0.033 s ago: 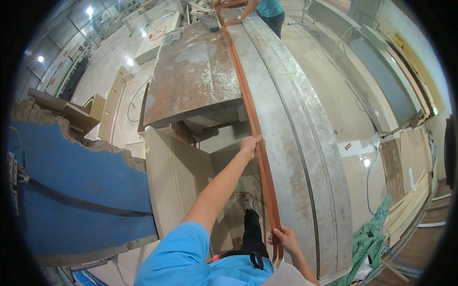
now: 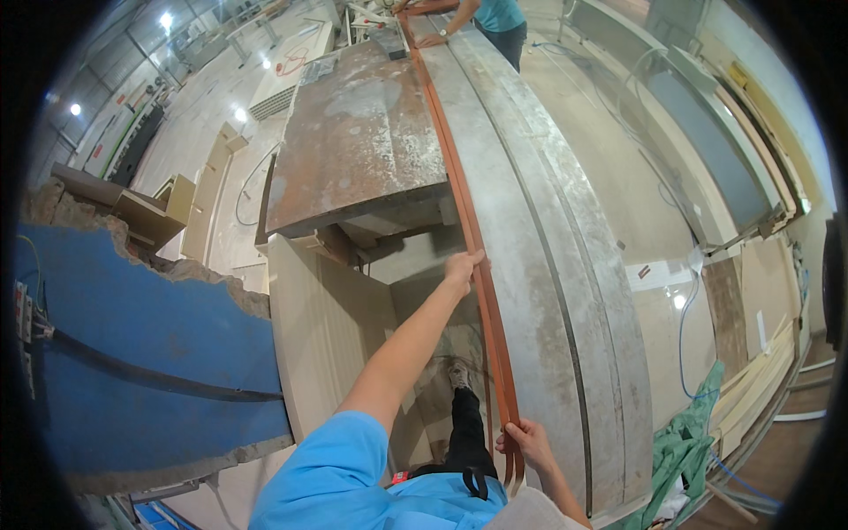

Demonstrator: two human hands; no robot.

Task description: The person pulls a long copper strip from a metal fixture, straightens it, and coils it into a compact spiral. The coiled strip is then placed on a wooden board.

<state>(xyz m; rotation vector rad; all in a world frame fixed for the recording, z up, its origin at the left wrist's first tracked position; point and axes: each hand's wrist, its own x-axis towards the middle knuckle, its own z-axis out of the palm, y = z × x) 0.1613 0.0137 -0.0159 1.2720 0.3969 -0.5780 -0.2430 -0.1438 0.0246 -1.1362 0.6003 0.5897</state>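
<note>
Clearly, your left hand [image 2: 462, 271] is curled round the long reddish-brown strip [image 2: 497, 353], while your right hand [image 2: 532, 444] pinches it closer to your body, thumb against fingers. It runs along the left edge of the grey metal table [image 2: 552, 283]. Beyond, a co-worker's hand [image 2: 430, 41] rests near its far end; a rust-stained plate [image 2: 353, 132] lies left.

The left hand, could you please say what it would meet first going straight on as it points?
The left hand would first meet the orange strip it touches; past that, probably the grey metal surface, though depth is unclear.
</note>
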